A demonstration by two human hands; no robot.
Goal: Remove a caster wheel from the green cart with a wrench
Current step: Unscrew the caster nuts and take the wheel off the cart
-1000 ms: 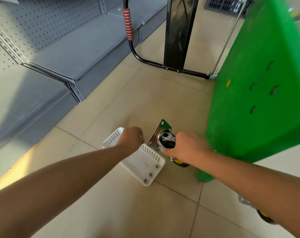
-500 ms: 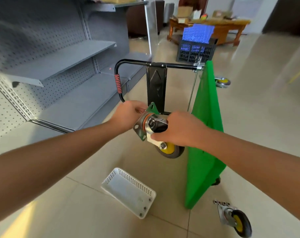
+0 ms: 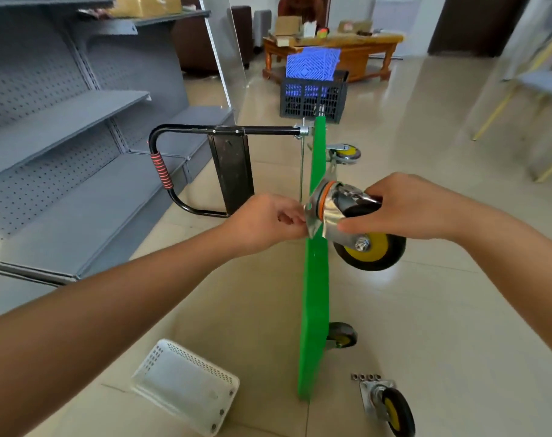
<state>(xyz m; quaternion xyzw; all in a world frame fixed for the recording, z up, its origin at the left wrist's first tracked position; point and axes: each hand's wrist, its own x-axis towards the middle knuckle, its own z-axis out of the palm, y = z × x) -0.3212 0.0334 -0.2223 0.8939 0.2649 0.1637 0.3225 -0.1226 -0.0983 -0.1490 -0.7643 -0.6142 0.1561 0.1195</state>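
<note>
A caster wheel point(image 3: 360, 227) is held against the upper part of the green cart point(image 3: 315, 279), which is stood on its edge on the tiled floor. The caster's metal fork is gripped from the right by the right hand point(image 3: 407, 209), its yellow-hubbed wheel hanging just below the fingers. The caster's mounting plate, on the cart's left face, is pinched at its lower corner by the curled fingers of the left hand point(image 3: 265, 222). Four casters are counted: the held one, two seen behind the cart's deck, and a loose caster point(image 3: 386, 405) lying on the floor. One white basket point(image 3: 186, 383) is seen on the floor, left of the cart.
</note>
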